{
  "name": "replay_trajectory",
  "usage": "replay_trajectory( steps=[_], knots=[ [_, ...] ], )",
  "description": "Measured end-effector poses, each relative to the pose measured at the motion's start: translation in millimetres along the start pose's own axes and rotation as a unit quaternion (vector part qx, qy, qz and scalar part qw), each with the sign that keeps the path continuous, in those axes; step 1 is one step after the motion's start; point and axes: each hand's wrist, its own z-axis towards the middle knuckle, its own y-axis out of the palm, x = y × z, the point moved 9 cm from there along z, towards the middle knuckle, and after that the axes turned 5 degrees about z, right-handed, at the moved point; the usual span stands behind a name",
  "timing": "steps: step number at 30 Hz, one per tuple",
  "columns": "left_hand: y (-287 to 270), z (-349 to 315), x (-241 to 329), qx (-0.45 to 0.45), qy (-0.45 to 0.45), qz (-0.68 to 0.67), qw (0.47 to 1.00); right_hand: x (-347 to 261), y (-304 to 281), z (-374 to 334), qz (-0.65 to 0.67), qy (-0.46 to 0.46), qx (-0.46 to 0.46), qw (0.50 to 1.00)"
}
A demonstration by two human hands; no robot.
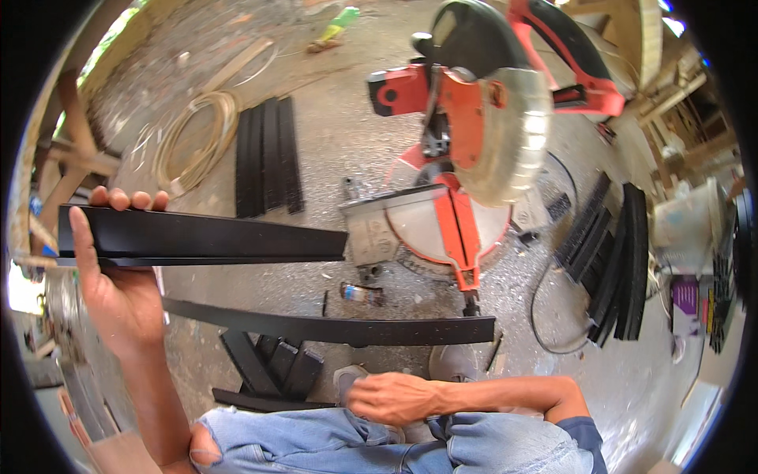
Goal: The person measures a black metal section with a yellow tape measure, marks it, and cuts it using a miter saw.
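Channel (213, 235) in L hand (125, 296), L of saw (466, 110); bars (270, 158) & coil (167, 158) behind it; strips (620, 265) R of saw; bucket (688, 225) beyond, far R; long bar (332, 325) before saw.

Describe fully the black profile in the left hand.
The black profile is long and straight, with a smooth, faintly glossy face and a narrow ridge along its lower edge; perhaps coated metal or plastic. The left hand grips its left end, thumb across the near face. It is held roughly level; its right end meets the miter saw's base in view, but contact is unclear.
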Motion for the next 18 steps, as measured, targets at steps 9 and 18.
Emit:
replay_trajectory(
  steps=[9, 18],
  knots=[
    [-47, -61, 108, 0.092, 0.144, 0.102, 0.98, 109, 84, 5, -0.315, 0.151, 0.036, 0.936],
    [-47, -51, 49, 0.158, 0.101, 0.01, 0.982, 35, 16, 7, 0.217, 0.187, -0.052, 0.957]
  ],
)
